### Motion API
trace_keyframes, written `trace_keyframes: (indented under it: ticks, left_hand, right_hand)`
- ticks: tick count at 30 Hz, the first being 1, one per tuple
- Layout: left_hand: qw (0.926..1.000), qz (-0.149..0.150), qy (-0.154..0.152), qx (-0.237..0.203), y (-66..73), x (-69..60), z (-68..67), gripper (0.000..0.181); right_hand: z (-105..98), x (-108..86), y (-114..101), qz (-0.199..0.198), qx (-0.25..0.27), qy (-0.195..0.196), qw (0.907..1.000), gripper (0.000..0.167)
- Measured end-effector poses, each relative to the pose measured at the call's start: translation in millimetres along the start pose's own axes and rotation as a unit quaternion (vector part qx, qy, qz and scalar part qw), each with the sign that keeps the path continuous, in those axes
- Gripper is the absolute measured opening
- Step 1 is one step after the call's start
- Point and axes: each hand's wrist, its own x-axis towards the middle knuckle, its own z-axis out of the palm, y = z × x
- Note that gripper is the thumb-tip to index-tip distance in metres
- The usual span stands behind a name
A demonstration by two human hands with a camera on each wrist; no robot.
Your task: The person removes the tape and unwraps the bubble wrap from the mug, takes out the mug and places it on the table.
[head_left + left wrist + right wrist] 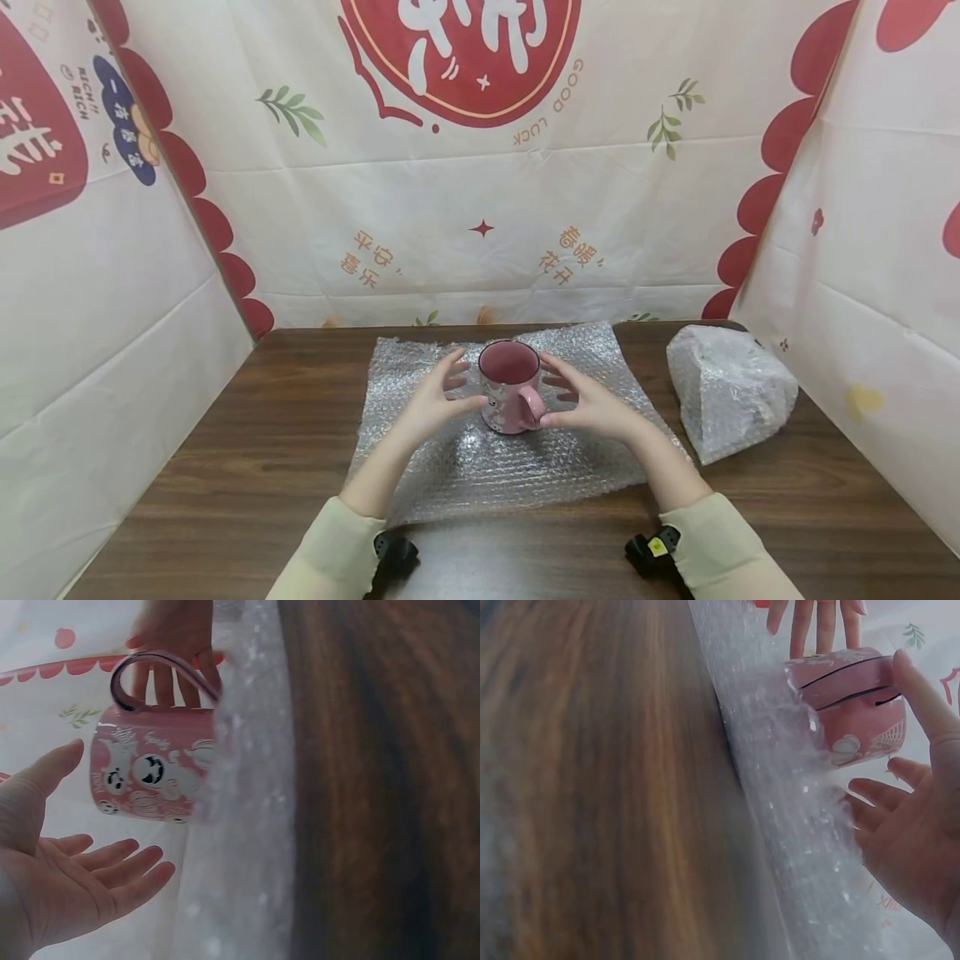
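Observation:
A pink mug point(504, 408) with white cartoon figures stands upright on a sheet of bubble wrap point(495, 479), its handle toward the right hand. On its left side the left hand point(442, 396) is held with fingers spread and slightly bent; the left wrist view shows a gap between that hand point(90, 877) and the mug point(150, 765). The right hand point(588, 404) is spread on the other side, its thumb tip close to the handle. Whether the thumb of the right hand point(922, 802) touches the mug point(862, 712), I cannot tell.
A bundle in bubble wrap point(731, 387) sits at the right back of the brown wooden table point(247, 467). Printed white cloth point(465, 200) hangs behind the table and at both sides.

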Motion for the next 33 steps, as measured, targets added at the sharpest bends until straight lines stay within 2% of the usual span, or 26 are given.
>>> trace_keyframes:
  ticks: [9,15,20,26,33]
  left_hand:
    - [0.9997,-0.006,-0.022,-0.009,-6.9,3.1,8.9,0.089]
    - [0.9991,-0.007,-0.033,-0.025,-16.2,12.1,12.6,0.088]
    - [0.9986,-0.006,-0.038,-0.036,-19.4,16.6,15.4,0.085]
    - [0.9988,-0.021,-0.037,-0.026,-22.9,19.2,17.8,0.082]
    - [0.9982,-0.013,-0.048,-0.033,-28.4,21.3,19.0,0.079]
  right_hand:
    - [-0.6,0.7,6.7,0.021,0.033,-0.034,0.9987,0.099]
    - [-2.3,3.6,10.4,0.051,0.095,-0.067,0.9919,0.102]
    - [-2.3,6.4,11.7,0.069,0.112,-0.079,0.9882,0.104]
    - [-2.8,9.1,15.9,0.069,0.126,-0.087,0.9859,0.106]
    - [-3.6,8.0,21.8,0.061,0.134,-0.086,0.9853,0.102]
